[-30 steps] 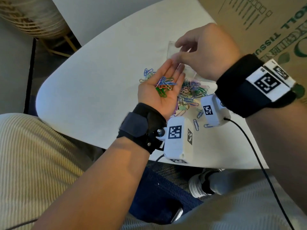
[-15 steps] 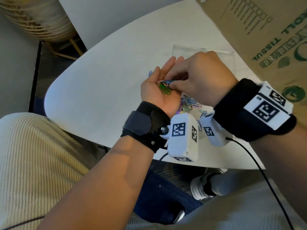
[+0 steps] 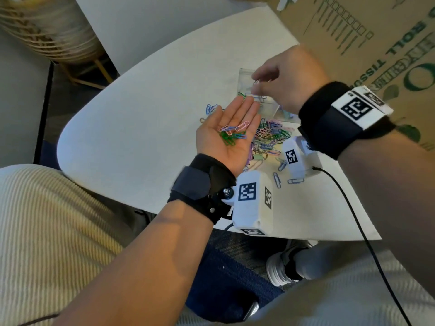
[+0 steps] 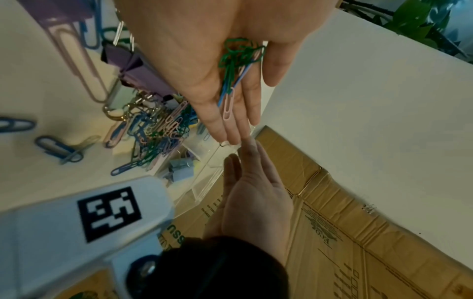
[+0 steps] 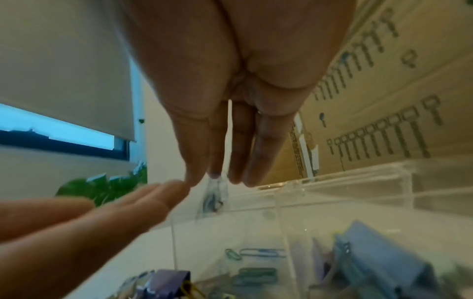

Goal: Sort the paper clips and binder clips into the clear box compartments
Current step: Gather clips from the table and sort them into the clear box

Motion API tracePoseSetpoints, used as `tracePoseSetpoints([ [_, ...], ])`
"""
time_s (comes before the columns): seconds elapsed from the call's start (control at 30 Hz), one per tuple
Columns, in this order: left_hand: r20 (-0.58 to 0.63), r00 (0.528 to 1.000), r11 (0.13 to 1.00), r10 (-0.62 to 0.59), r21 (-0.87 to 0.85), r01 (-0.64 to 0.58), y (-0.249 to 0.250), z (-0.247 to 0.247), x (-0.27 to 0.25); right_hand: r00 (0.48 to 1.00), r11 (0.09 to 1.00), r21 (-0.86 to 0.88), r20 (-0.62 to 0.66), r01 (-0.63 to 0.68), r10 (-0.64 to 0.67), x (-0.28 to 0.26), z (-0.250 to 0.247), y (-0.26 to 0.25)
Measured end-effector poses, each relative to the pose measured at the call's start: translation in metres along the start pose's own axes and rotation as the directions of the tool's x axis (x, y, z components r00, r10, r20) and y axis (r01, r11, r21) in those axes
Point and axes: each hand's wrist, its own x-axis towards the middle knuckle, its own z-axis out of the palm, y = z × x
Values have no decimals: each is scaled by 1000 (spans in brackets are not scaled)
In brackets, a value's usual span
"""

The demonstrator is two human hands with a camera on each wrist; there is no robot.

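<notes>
The flat left hand (image 3: 231, 135) may spill its paper clips (image 3: 231, 134) if tilted; the right hand (image 3: 286, 84) apparently pinches one above the clear box (image 3: 268, 109).

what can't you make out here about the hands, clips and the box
- Right hand: whether it pinches a clip; head view blurred, right wrist view shows only the palm side.
- Clear box: number of compartments; the right hand covers it in the head view, frame edge cuts it in the right wrist view.
- Clip pile: count of binder clips; tangled, partly behind the left hand.
- Cardboard box: print cut off at the frame edge.
</notes>
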Motion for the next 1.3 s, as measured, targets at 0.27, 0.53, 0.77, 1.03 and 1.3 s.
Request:
tracePoseSetpoints([
  [0.27,-27,999,999,45,-1,-45,2,3,-2,964,954,-143,92,262,-251,-38,-6,-27],
  [0.53,-86,996,1000,-11,26,14,-5,7,-10,918,932,-210,334,294,-214,-60,11,-38],
  [0.77,-19,999,999,29,40,-28,-4,5,-4,980,993,55,162,107,-115,-59,5,-27],
  [1.03,-27,1000,1000,-8,9,8,0,-3,0,987,864,500,-102,-60,127,-19,-3,0],
  [1.3,9,999,999,-41,-31,41,1,-3,2,1000,994,-109,24,-1,3,3,3,1],
])
